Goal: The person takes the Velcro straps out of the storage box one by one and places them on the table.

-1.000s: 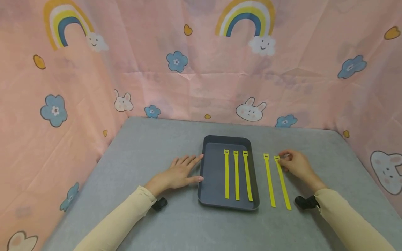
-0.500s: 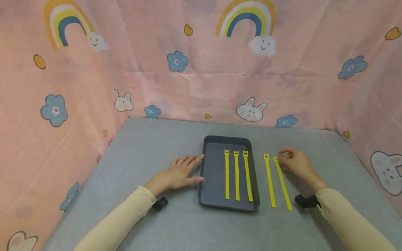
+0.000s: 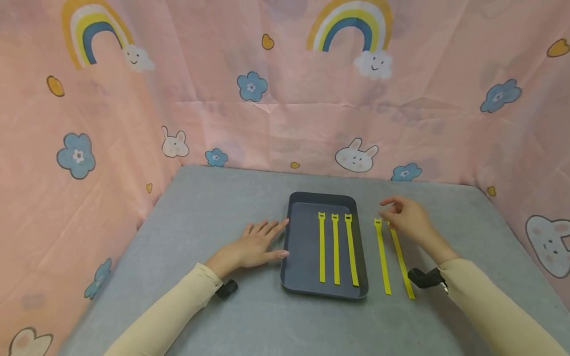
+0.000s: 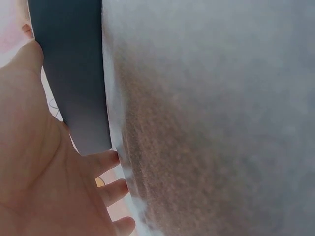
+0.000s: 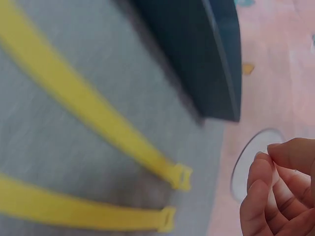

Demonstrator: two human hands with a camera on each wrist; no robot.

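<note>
A dark grey tray (image 3: 299, 247) holds three yellow hook-and-loop cable ties (image 3: 336, 252), laid lengthwise in its right part. To the right of it, two more lie on the table: a nearer tie (image 3: 383, 264) and an outer tie (image 3: 403, 267). My left hand (image 3: 254, 247) is spread along the tray's left side, fingertips and thumb at its rim; the left wrist view shows the tray's outer wall (image 4: 74, 73) against the fingers. My right hand (image 3: 410, 218) hovers over the head ends of the two loose ties, fingers loosely bent, nothing between them. It covers part of the outer tie's head.
A grey table (image 3: 231, 316) carries everything. Behind it and at both sides hangs a pink curtain (image 3: 294, 123) printed with rainbows, flowers and rabbits. Dark wrist cameras stick out beneath both sleeves, the right camera (image 3: 425, 278) beside the outer tie.
My right hand has let go of the outer tie's head, risen and shifted left toward the nearer tie. The outer tie's head moved slightly left beforehand. My left hand has stayed put.
</note>
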